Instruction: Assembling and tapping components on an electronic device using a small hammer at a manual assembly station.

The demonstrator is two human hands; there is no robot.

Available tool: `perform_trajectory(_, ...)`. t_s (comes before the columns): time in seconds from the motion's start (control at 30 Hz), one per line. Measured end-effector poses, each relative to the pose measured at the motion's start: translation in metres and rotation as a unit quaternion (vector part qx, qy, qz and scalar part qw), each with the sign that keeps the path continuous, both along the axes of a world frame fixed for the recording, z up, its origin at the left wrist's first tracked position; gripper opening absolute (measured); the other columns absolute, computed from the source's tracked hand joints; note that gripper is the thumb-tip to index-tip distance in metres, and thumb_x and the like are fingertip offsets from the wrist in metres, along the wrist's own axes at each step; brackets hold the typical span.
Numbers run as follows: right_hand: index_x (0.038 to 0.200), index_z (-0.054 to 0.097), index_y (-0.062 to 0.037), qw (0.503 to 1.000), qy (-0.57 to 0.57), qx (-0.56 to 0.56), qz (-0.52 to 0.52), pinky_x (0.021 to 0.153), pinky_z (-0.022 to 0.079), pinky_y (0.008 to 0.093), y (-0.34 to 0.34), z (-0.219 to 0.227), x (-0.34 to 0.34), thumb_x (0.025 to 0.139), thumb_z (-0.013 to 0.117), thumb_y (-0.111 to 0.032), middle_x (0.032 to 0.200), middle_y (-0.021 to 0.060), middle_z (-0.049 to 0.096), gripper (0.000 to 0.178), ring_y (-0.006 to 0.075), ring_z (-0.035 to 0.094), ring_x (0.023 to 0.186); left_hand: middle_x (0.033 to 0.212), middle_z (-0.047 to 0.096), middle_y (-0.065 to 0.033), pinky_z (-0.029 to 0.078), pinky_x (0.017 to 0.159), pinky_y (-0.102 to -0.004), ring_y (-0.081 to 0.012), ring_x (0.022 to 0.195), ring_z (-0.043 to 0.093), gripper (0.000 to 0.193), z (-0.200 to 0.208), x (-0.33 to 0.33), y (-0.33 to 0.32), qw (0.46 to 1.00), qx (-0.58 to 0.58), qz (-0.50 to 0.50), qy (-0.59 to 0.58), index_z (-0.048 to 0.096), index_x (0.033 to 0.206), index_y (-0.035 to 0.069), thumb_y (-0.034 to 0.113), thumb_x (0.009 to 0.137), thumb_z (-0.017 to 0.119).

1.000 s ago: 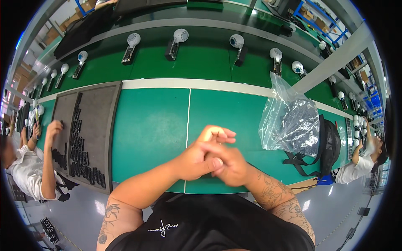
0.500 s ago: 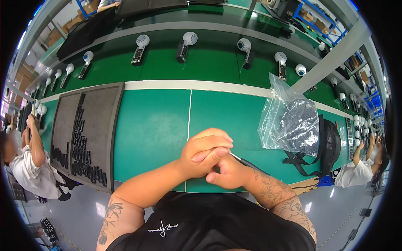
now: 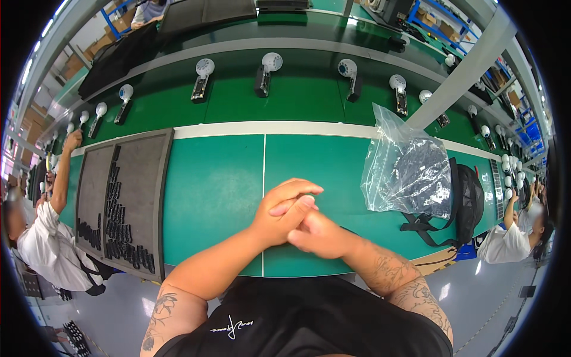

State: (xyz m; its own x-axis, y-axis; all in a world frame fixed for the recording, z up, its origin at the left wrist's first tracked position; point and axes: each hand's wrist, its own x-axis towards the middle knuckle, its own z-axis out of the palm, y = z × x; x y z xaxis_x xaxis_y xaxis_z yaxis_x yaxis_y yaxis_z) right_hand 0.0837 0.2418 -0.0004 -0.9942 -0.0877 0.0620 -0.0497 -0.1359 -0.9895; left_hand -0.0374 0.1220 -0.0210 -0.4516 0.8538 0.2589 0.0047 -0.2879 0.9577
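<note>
My left hand [image 3: 275, 215] and my right hand [image 3: 321, 232] are clasped together above the green work mat [image 3: 214, 178]. The fingers of the left lie folded over those of the right, and I see no object between them. Some fingers are hidden where the hands overlap. Just beyond my right wrist, a short bit of a dark, thin tool [image 3: 351, 231] shows on the mat, mostly covered by the forearm.
On the left lies a grey foam tray [image 3: 137, 178] with rows of small black parts. A clear plastic bag [image 3: 410, 172] and a black backpack [image 3: 470, 202] lie right. White round-headed devices [image 3: 272, 62] line the green conveyor [image 3: 238, 98]. Co-workers [image 3: 50, 238] sit at both sides.
My hands stay clasped, shifted slightly, and the forearm now covers most of the dark tool. The left co-worker's arm has reached up to the conveyor. Several devices there have shifted slightly.
</note>
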Motion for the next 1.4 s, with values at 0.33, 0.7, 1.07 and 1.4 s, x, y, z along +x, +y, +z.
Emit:
perform_trajectory(0.33,0.151,0.025,-0.0124,0.817,-0.060,-0.514,0.254,0.048,0.045,0.0240,0.033,-0.006,0.010,0.099,0.076,-0.046,0.080,0.0116,0.055,0.080,0.0139,0.049,0.055,0.139,0.060,-0.0220,0.054,0.104,-0.0442,-0.0333,0.122,0.066,0.049,0.010,-0.002,0.000,0.991,0.097,-0.092,0.008,0.056,0.138,-0.003,0.037,0.110,0.057)
perform_trajectory(0.7,0.163,0.012,-0.0131,0.872,-0.062,-0.432,0.221,0.050,0.048,0.0242,0.024,-0.002,0.008,0.098,0.078,-0.045,0.092,0.0176,0.060,0.098,0.0151,0.056,0.060,0.138,0.059,-0.0212,0.055,0.104,-0.0474,-0.0365,0.123,0.065,0.056,0.011,0.003,-0.003,0.986,0.108,-0.104,-0.077,0.056,0.131,0.001,0.053,0.111,0.049)
perform_trajectory(1.07,0.170,0.003,-0.0148,0.937,-0.086,-0.301,0.156,0.051,0.050,0.0247,0.016,-0.003,0.005,0.100,0.074,-0.043,0.101,0.0220,0.065,0.103,0.0166,0.057,0.058,0.140,0.058,-0.0215,0.055,0.104,-0.0480,-0.0373,0.123,0.064,0.059,0.004,-0.004,-0.007,0.981,0.057,-0.108,-0.153,0.052,0.139,0.002,0.053,0.110,0.051)
perform_trajectory(1.4,0.169,0.017,-0.0068,0.923,-0.033,-0.380,0.049,0.091,0.055,0.0398,0.012,0.006,-0.005,0.102,0.070,-0.037,0.136,0.0268,0.057,0.090,0.0308,0.063,0.108,0.153,0.051,-0.0252,0.050,0.111,-0.0464,-0.0383,0.133,0.059,0.083,0.008,-0.017,-0.010,0.958,-0.036,-0.181,-0.219,0.031,0.163,0.001,0.054,0.106,0.060)
